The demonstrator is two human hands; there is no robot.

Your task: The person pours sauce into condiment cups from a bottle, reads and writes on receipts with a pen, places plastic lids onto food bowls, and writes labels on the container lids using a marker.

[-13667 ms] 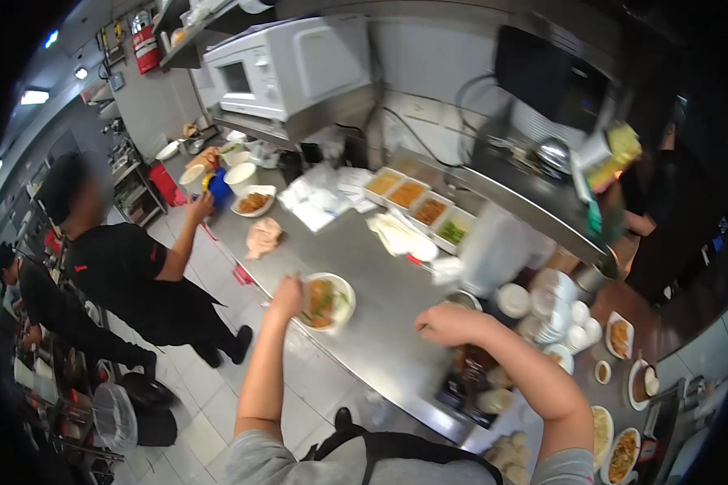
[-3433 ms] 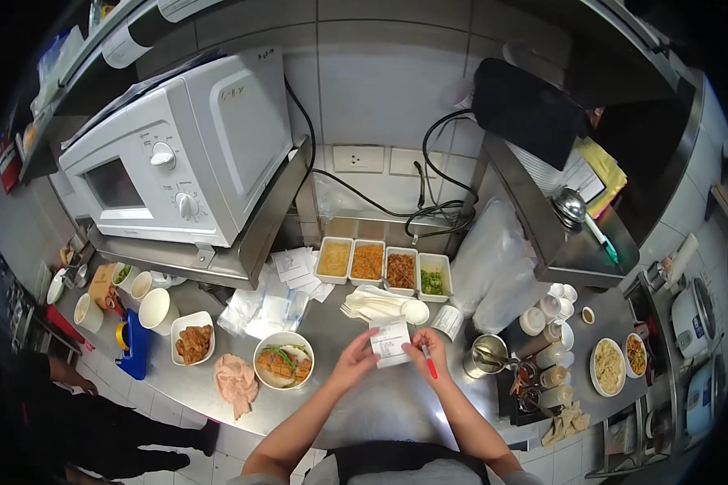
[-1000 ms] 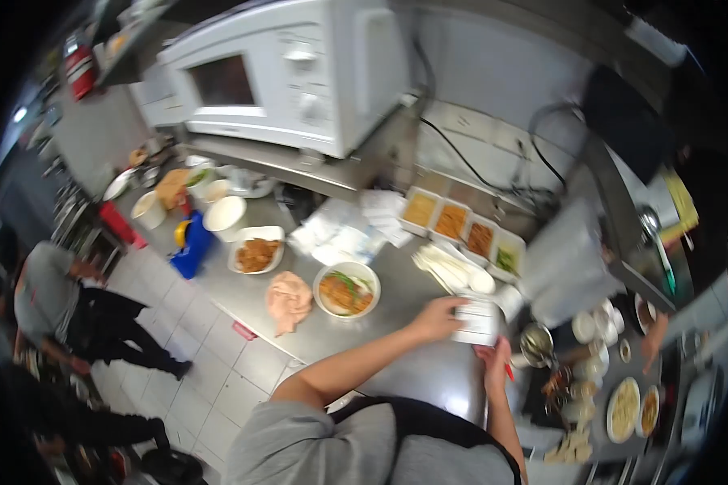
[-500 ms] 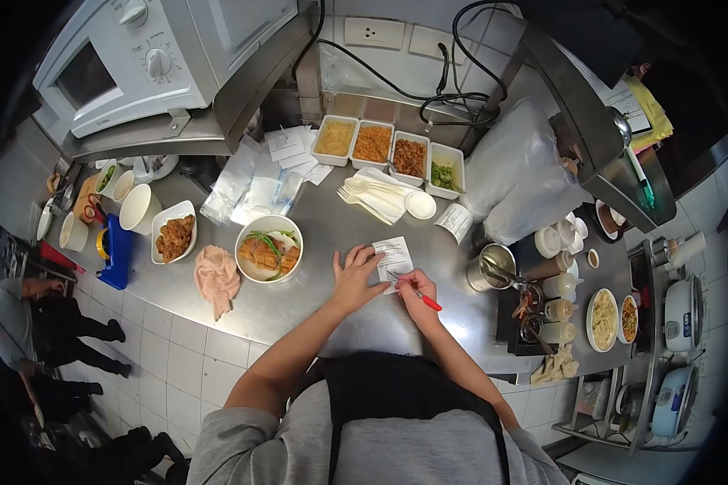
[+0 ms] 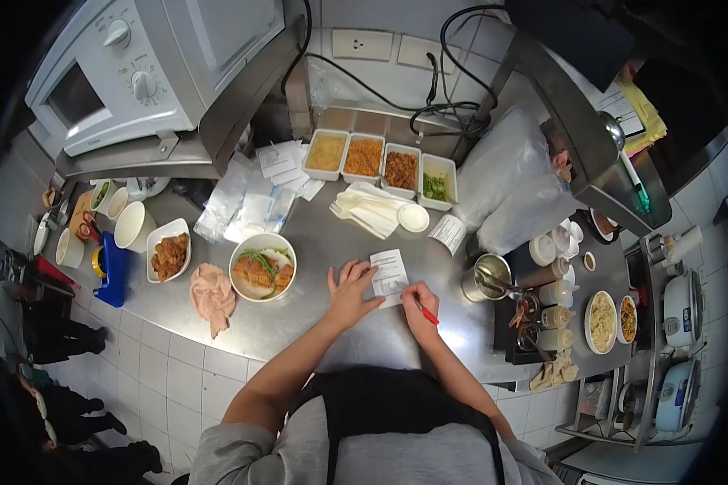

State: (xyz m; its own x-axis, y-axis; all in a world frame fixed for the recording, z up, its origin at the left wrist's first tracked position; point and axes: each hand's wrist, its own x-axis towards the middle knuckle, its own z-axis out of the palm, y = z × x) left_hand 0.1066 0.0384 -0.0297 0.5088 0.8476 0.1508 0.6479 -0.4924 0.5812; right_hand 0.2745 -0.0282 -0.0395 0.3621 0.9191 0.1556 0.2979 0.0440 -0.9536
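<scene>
A small white paper slip (image 5: 389, 271) with printed and handwritten lines lies on the steel counter (image 5: 332, 218). My left hand (image 5: 353, 293) is spread flat, its fingertips at the slip's left edge. In my right hand (image 5: 421, 309) is a red pen (image 5: 429, 316), pinched between the fingers, with its tip side at the slip's lower right. To the left of my hands stands a round white bowl (image 5: 238, 284) of rice, fried meat and green vegetables. A pink cloth (image 5: 213, 299) lies crumpled beside that bowl.
Several topping tubs (image 5: 364, 155) line the back, with plastic cutlery (image 5: 369, 210) in front. A metal pot (image 5: 485, 277) and sauce bottles (image 5: 556, 316) stand at right. A dish of fried pieces (image 5: 169, 255) and a blue tape dispenser (image 5: 111, 271) sit left. Other people (image 5: 65, 404) are at lower left.
The camera view has shifted slightly. My right hand with the pen has moved a little down and right, away from the slip's middle. My left hand stays spread by the slip.
</scene>
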